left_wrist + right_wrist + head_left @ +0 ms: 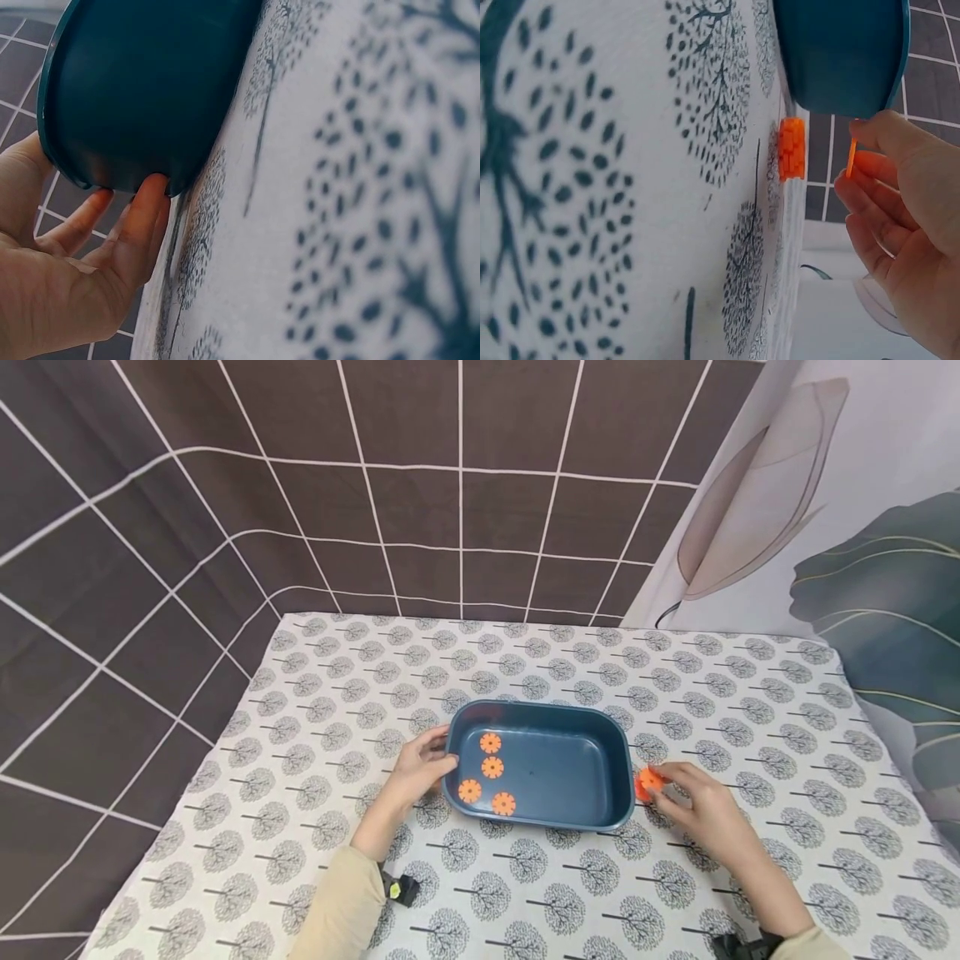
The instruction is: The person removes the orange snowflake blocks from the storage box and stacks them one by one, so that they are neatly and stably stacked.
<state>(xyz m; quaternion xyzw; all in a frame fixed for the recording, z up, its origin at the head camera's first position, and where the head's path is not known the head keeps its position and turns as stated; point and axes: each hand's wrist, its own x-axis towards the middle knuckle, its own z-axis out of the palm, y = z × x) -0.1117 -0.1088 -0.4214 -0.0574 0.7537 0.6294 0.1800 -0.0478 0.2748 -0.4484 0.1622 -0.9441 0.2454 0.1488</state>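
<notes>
A dark blue rectangular plastic tub [540, 714] stands on the table, with several orange notched discs [492, 767] lying flat in its left part. My left hand [417, 767] holds the tub's left end, thumb at the rim and fingers against the outer wall [142, 97]. Just past the tub's right end, my right hand [697, 806] pinches one thin orange disc [852, 156] between thumb and fingers. That disc is raised off the cloth, edge-on in the right wrist view. Below it, a short stack of orange discs [791, 148] sits on the table beside the tub.
A white cloth with grey tree prints [525, 902] covers the table. Behind and to the left hangs a dark brown curtain [412, 510] with white grid lines. A pale leaf-patterned curtain [862, 568] hangs at the right. Black straps with small devices [401, 889] circle the wrists.
</notes>
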